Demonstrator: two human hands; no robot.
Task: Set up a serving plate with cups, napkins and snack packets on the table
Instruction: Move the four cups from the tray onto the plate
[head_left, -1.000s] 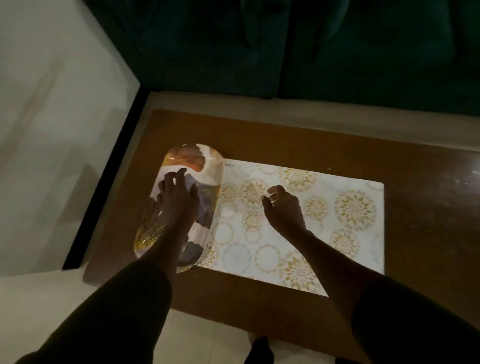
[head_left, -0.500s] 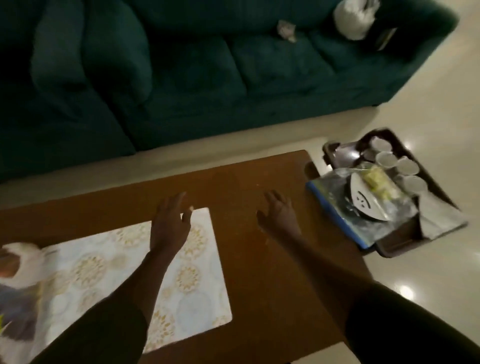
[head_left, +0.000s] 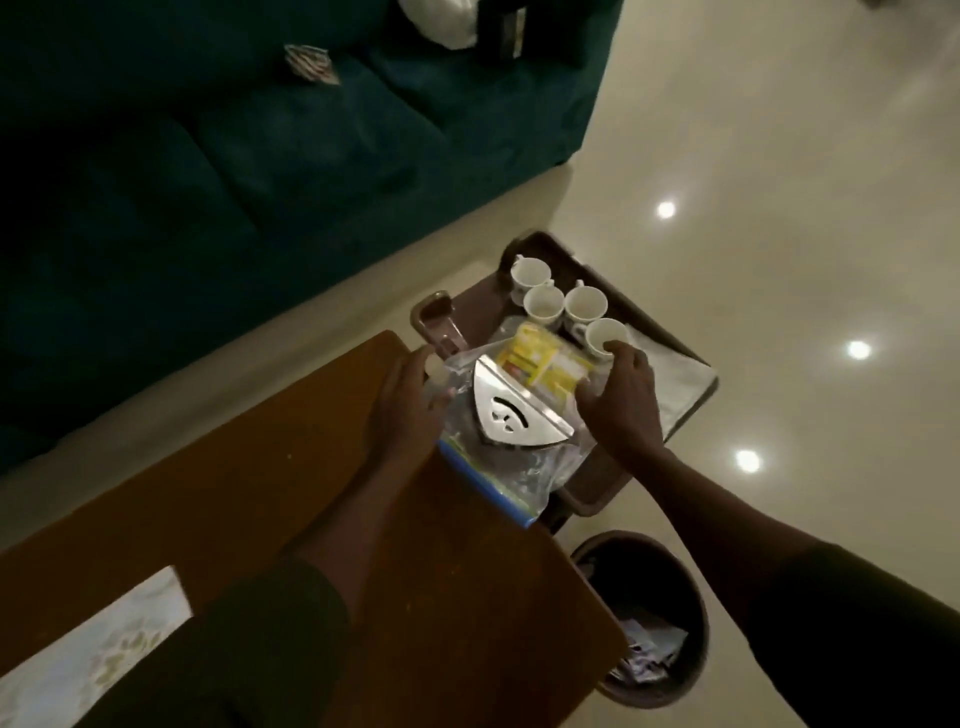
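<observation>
A brown tray (head_left: 551, 243) stands past the right end of the wooden table (head_left: 260, 493). On it are several white cups (head_left: 544, 304), a folded grey cloth (head_left: 675, 379) and a clear plastic bag (head_left: 498, 473) with a blue edge. On the bag lie a metal fan-shaped napkin holder (head_left: 511, 415) and yellow snack packets (head_left: 540, 358). My left hand (head_left: 410, 405) curls over the bag's left edge. My right hand (head_left: 618, 400) grips its right edge, its fingertips touching the nearest cup. The serving plate is out of view.
A patterned placemat (head_left: 88, 660) shows at the lower left of the table. A dark round bin (head_left: 649, 587) with paper in it stands on the tiled floor by the table's near right corner. A green sofa (head_left: 260, 156) runs behind, with a white bag (head_left: 441, 21) on it.
My view has swung right, from the plate and placemat to the tray. Both hands left the table top and reached the plastic bag on the tray.
</observation>
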